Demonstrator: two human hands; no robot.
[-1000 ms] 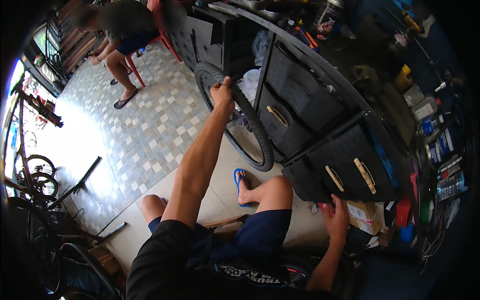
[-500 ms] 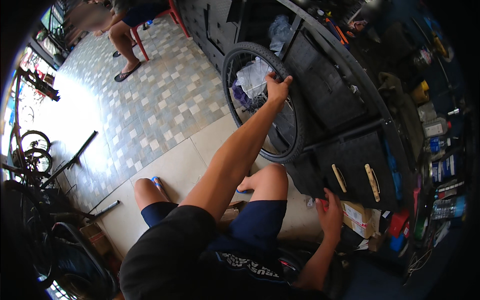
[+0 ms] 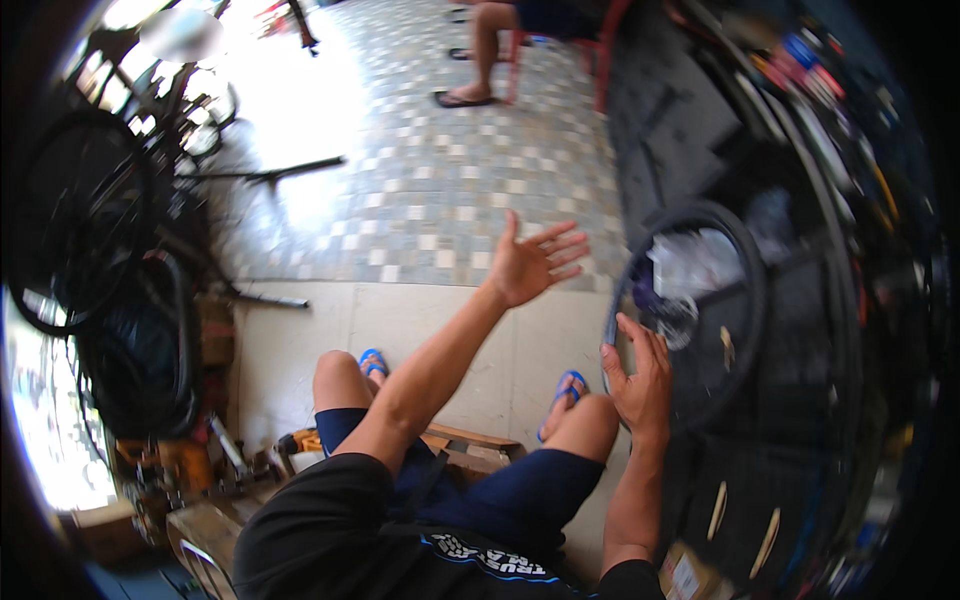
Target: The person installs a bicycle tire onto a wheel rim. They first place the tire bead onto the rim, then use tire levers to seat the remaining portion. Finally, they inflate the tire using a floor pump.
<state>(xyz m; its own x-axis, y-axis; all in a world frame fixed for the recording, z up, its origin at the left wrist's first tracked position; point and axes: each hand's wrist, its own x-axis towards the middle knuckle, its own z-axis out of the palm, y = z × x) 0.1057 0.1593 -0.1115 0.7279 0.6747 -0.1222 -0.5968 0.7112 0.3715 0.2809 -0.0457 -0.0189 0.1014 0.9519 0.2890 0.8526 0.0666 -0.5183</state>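
Observation:
A bicycle wheel [image 3: 757, 285] with a black tyre stands tilted against the dark cabinet [image 3: 790, 400] on my right. Its toothed cog cluster [image 3: 676, 323] shows near the middle, with a pale plastic bag [image 3: 700, 262] seen behind the spokes. My left hand [image 3: 538, 264] is in the air over the floor, left of the wheel, palm showing and fingers spread, holding nothing. At the wheel's near left side is my right hand [image 3: 642, 382], fingers stretched and thumb apart. It overlaps the tyre; whether it touches it I cannot tell.
Bicycles and parts [image 3: 80, 220] crowd the left, with a dark tube [image 3: 290, 170] over the tiled floor. A wooden box [image 3: 470, 450] lies between my legs. Someone's leg [image 3: 487, 60] and a red chair [image 3: 607, 60] are at the far side. A cardboard box [image 3: 690, 577] sits lower right.
My left hand has let go of the wheel's tyre and moved left, its fingers now spread. My right hand has come up beside the wheel. The view has turned to the left.

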